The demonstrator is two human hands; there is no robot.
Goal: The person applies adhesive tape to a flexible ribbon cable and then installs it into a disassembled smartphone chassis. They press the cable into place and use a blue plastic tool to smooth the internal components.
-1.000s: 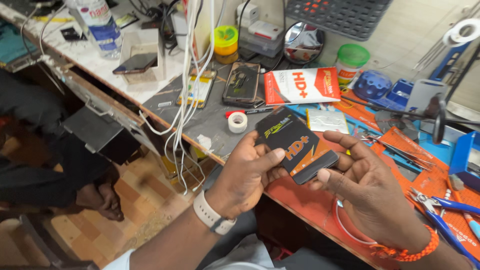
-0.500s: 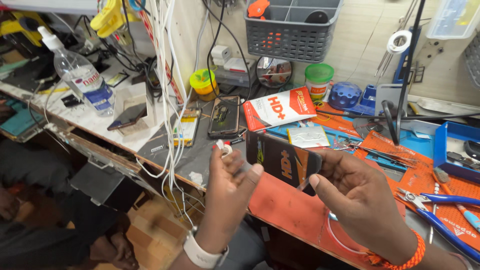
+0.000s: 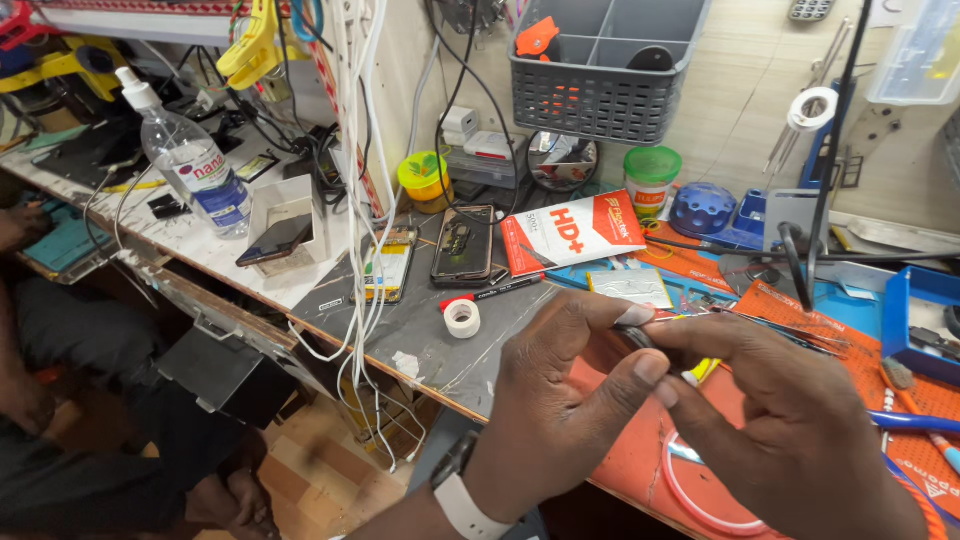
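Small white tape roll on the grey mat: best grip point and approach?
Take the tape roll from straight above, pinching across its outer rim. It lies flat on the grey mat with its hole facing up, so both sides of the ring are exposed. A red-capped pen lies close behind it; the near side is open.

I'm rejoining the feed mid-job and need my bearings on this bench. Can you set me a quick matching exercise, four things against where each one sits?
Things:
1. roll of tape
2. clear spray bottle
3. grey basket
4. red and white packet

Places:
A. hung on the back wall
B. standing at the far left of the bench
C. lying flat, right of the opened phone
D. near the bench's front edge, by the left hand

Pairs: 1-D, 2-B, 3-A, 4-C
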